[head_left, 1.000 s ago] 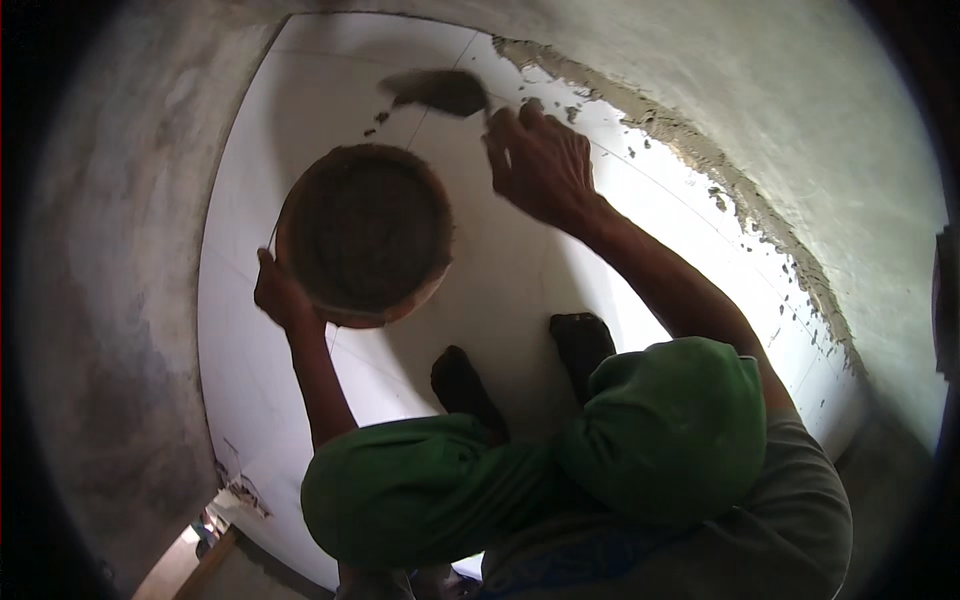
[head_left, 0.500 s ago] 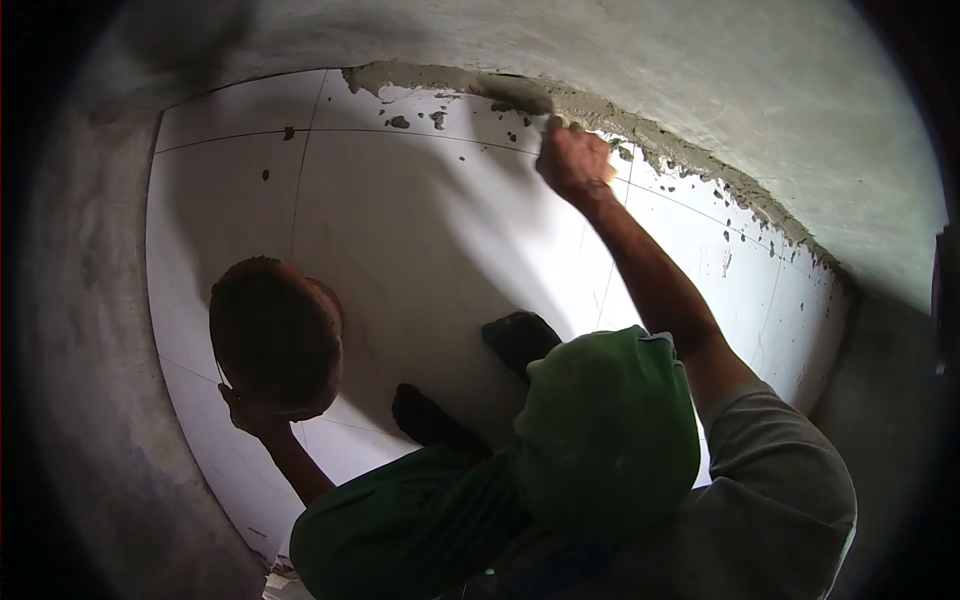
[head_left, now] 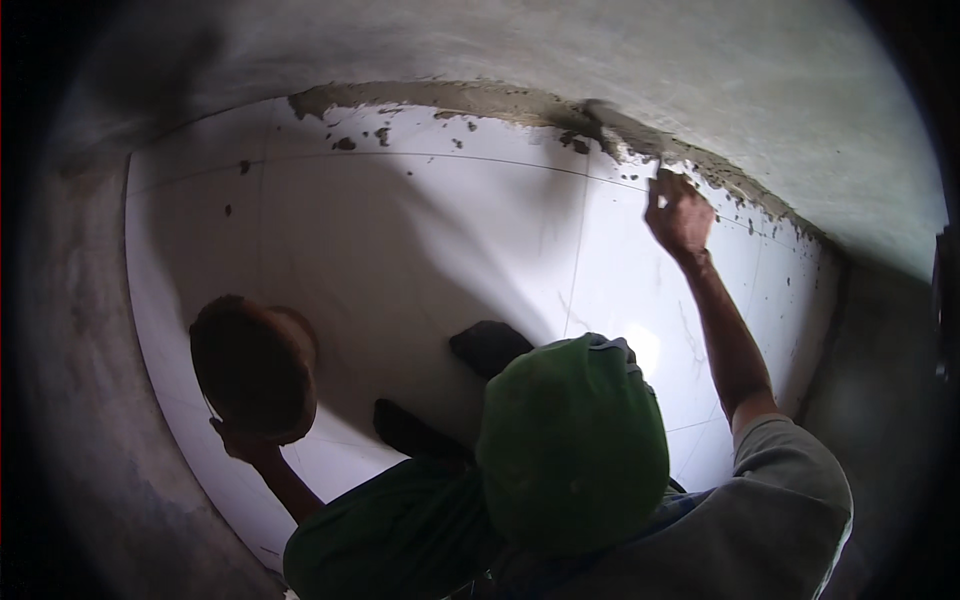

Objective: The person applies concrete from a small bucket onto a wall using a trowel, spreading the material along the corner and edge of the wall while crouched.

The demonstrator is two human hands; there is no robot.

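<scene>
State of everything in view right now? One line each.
Left hand: shut on the bucket's lower edge
Bucket: held, mouth visible; inside too dark to tell how full
Right hand: shut on the trowel handle
Trowel: blade over the mortar strip, blurred
Mortar strip: spread along the wall's foot, ragged-edged
White tiles: spattered with crumbs near the strip
Green trousers: knees bent

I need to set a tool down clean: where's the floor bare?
Bare tile shows between the bucket, the feet and the scattered clumps; another patch lies between the feet and right forearm. It's crowded along the mortar strip, where the right hand holds the trowel, and at the left hand gripping the bucket.
</scene>
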